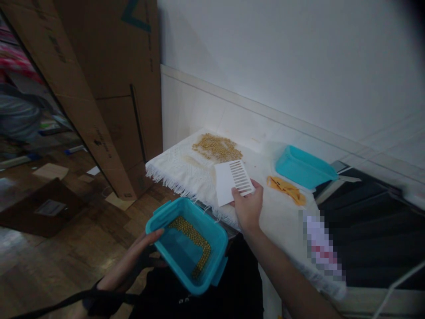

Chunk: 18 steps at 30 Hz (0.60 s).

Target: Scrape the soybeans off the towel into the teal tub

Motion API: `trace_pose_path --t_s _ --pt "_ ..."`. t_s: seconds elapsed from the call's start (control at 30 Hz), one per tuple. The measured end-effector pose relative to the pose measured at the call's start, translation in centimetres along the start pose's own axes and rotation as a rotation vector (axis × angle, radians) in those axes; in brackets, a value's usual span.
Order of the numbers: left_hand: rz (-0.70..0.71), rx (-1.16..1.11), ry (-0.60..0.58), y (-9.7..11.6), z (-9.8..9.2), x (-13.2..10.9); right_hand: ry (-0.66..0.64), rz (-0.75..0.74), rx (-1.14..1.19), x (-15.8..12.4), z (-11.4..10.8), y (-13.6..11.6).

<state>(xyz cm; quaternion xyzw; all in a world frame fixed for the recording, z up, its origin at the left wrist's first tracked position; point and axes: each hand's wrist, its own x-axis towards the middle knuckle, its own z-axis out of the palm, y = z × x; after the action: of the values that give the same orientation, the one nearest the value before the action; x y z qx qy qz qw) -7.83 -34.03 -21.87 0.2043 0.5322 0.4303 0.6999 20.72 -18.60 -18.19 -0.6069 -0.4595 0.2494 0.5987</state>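
My left hand (141,246) grips a teal plastic container (182,253) by its left side, thumb over the rim. The container is tilted in front of the table edge, above my lap. Small round yellow beans (194,235) lie along its far and right inner sides. Pinched in my right hand (249,206) is a flat white card (226,181) with a row of slots on its right part. It is held over the cloth, just in front of a spread pile of beans (217,148).
A fringed white cloth (175,168) covers the table. Toward the right are a teal tray (302,166) and a crumpled orange-yellow cloth-like item (287,190). A tall cardboard box (116,110) stands at left, and a white wall runs behind. Cardboard pieces (51,170) lie on the wooden floor.
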Motion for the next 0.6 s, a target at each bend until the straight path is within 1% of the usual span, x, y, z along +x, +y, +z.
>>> trace_pose_path --t_s 0.13,0.2,0.4,0.5,0.6 --pt "0.011 -0.002 -0.030 -0.3 0.0 0.0 0.012 -0.112 -0.178 -0.6 0.4 -2.0" --pt "0.022 -0.010 -0.046 -0.7 -0.3 0.3 -0.004 -0.160 -0.274 -0.9 0.8 -3.1" --pt "0.070 0.002 -0.072 -2.2 -1.7 1.1 -0.162 -0.216 -0.489 -1.9 1.7 -5.8" --pt "0.078 0.018 -0.076 -2.3 -1.8 1.1 -0.226 -0.262 -0.556 -2.0 1.9 -6.5" --pt "0.060 0.027 -0.072 -2.0 -1.5 1.0 -0.248 -0.310 -0.591 -1.9 1.7 -6.7"
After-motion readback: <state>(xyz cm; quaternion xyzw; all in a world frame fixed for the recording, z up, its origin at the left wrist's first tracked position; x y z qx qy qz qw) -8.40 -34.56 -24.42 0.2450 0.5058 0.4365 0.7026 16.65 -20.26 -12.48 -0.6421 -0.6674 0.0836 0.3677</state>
